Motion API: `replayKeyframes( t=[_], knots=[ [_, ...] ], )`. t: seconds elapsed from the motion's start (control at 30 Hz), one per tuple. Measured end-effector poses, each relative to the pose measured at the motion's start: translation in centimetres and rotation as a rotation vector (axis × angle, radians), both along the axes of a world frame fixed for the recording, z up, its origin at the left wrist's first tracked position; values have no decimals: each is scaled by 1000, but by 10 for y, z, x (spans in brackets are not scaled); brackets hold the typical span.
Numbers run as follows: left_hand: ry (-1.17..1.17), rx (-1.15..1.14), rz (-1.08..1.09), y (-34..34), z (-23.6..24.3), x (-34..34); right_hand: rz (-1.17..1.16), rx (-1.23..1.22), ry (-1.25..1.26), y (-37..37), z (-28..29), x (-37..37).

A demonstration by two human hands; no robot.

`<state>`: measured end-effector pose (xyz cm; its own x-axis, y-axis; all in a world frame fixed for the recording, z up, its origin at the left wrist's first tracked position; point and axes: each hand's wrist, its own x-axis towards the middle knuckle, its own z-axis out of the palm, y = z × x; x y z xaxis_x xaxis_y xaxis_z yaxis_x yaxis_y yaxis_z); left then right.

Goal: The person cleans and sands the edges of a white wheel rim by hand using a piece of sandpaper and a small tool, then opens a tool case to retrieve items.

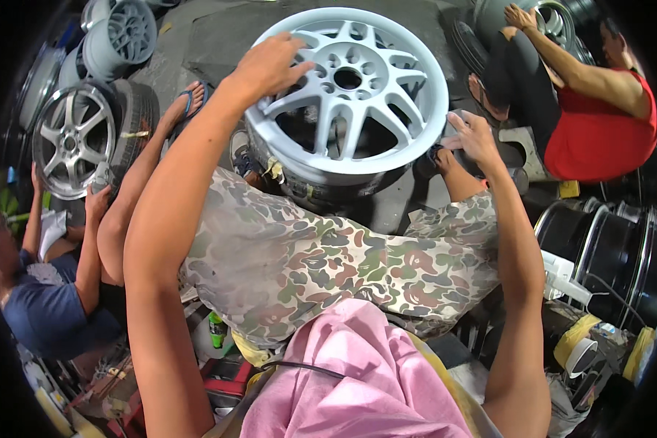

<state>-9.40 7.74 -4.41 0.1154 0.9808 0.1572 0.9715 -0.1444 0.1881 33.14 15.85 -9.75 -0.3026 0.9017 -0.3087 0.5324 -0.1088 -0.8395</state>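
Note:
A pale blue-grey alloy wheel rim [350,150] with paired spokes lies face up in front of my knees, propped on a tire [328,193]. My left hand [274,64] is open over its upper left side, fingers stretched toward the spokes; I cannot tell whether they all touch. At the wheel's right edge, my right hand [476,140] is closed, thumb and fingers pinching a small grey piece [454,124] whose kind I cannot make out. That piece is beside the outer lip.
To the left a person in dark blue [51,306] handles a silver spoked wheel [69,139]. A person in red [598,139] works on another wheel [555,25] at the right. Grey rims [120,40] stand back left; black rims [598,248] are stacked at right.

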Motion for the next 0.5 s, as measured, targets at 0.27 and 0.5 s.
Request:
replayKeyframes(
  t=[0.27,0.5],
  knots=[
    [90,-104,-49,57,-45,-16,-152,-480,357,-42,14,-27],
    [112,-230,-7,71,-45,-7,-183,-360,232,-32,-5,-34]
  ],
)
